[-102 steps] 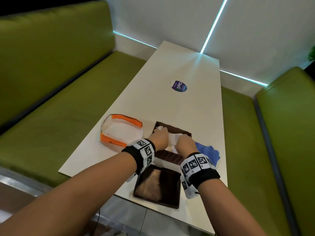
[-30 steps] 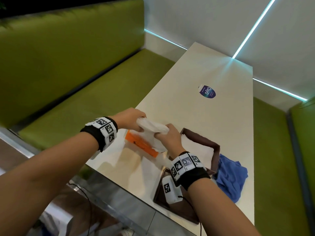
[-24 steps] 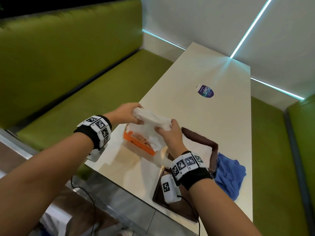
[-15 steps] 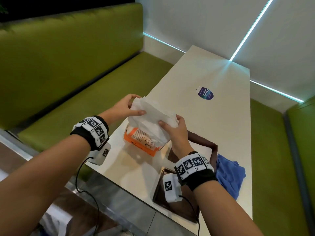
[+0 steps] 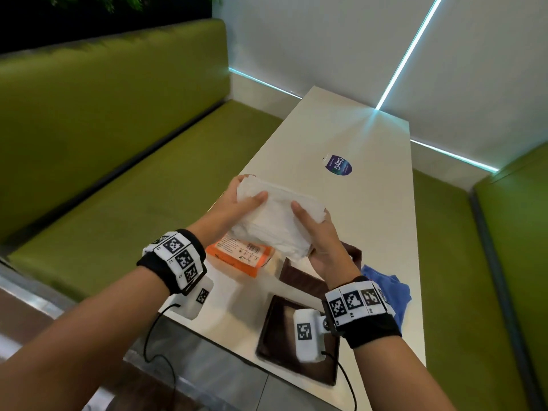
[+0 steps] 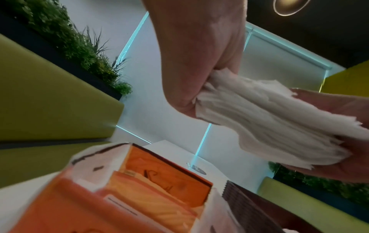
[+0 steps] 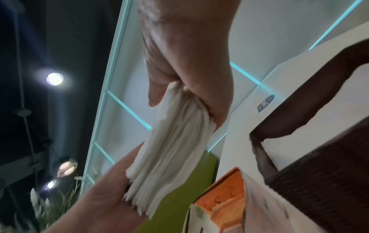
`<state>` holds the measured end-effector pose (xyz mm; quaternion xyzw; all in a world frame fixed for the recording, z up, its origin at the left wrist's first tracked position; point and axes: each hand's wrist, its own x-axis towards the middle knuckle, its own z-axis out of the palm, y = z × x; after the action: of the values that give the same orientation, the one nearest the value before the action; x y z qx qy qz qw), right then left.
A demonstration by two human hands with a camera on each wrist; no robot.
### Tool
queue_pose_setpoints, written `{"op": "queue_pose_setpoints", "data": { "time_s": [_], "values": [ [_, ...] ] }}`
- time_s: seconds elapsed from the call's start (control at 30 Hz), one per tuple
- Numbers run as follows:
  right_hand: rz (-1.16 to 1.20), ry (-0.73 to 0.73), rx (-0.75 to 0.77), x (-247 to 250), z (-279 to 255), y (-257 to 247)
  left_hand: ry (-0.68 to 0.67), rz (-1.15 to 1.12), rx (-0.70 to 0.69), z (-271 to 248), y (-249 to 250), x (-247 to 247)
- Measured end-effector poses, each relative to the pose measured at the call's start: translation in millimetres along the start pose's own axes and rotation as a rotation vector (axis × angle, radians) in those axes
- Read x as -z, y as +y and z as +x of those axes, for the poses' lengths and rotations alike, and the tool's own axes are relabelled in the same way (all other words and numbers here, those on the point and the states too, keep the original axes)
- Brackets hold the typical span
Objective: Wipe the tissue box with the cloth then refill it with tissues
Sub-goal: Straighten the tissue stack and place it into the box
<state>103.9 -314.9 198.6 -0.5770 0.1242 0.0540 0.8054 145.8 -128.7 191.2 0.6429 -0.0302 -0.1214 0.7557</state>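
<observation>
Dark brown and glossy, a flat rectangular lid (image 5: 284,336) lies at the near edge of the long white table (image 5: 370,209), partly behind the right wrist camera. Just beyond it sits the open dark brown woven tissue box (image 5: 299,280), white showing inside it in the right wrist view, probably tissues already in, though that view is blurred. Touching the box's right side is a crumpled blue cloth (image 5: 391,289), lying loose with no hand on it. On the box's left, an opened orange-and-white tissue packet (image 5: 240,256) lies flat on the table.

Up above the packet and the box, both hands are on a thick stack of white paper tissues (image 5: 275,223), lifted clear of the table. Left hand (image 5: 234,209) grips the stack's left end, thumb over the top, fingers curled underneath. Right hand (image 5: 323,247) clamps the right end the same way, thumb on top, palm and fingers wrapped beneath. The stack sags a little between them.

Further up the table, a round dark blue sticker (image 5: 338,167) sits on the surface. Green upholstered benches (image 5: 118,161) line both sides, with a white wall (image 5: 326,48) behind crossed by thin cyan light strips.
</observation>
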Motion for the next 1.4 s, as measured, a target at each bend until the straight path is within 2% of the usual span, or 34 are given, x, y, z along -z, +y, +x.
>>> {"op": "queue_pose_setpoints", "data": {
  "time_s": [0.07, 0.13, 0.2, 0.4, 0.53, 0.63, 0.73, 0.83, 0.93, 1.17, 1.27, 1.4],
  "values": [
    [0.036, -0.041, -0.014, 13.2, -6.5, -4.6, 0.03, -0.064, -0.018, -1.0, 0.5, -9.6],
    [0.024, -0.093, -0.035, 22.4, -17.0, -8.4, 0.002, -0.103, -0.039, -3.8, 1.6, -19.1],
    [0.039, -0.083, -0.021, 29.8, -25.2, -10.0, -0.031, -0.031, -0.071, -7.0, 1.1, -30.6],
    [0.166, 0.065, 0.047, 43.0, -32.5, -12.0, 0.047, 0.002, -0.109, -14.4, 1.4, -67.5],
    [0.137, 0.108, 0.072, 50.5, -37.3, -14.9, -0.003, 0.057, -0.143, -18.4, 1.8, -76.0],
    [0.102, 0.194, 0.109, 52.5, -37.7, -13.3, -0.067, 0.064, -0.039, -23.4, 4.6, -80.8],
    [0.099, 0.247, 0.144, 56.3, -37.6, -11.6, -0.097, 0.102, -0.009, -24.0, 7.8, -85.3],
    [0.094, 0.227, 0.147, 58.3, -41.5, -12.4, -0.117, 0.041, -0.025, -22.6, 1.7, -85.4],
    [0.119, 0.185, 0.131, 61.7, -46.2, -13.8, -0.061, -0.018, -0.085, -22.3, -3.8, -83.4],
    [0.464, 0.069, 0.039, 46.8, -52.2, -10.2, 0.05, -0.162, -0.14, -32.7, -8.8, -98.1],
    [0.486, 0.061, 0.039, 40.6, -49.0, -5.2, 0.025, -0.177, -0.084, -38.7, -15.4, -110.2],
    [0.302, 0.221, 0.147, 51.6, -46.7, -15.9, -0.014, -0.344, 0.113, -38.6, -9.6, -101.7]
  ]
}}
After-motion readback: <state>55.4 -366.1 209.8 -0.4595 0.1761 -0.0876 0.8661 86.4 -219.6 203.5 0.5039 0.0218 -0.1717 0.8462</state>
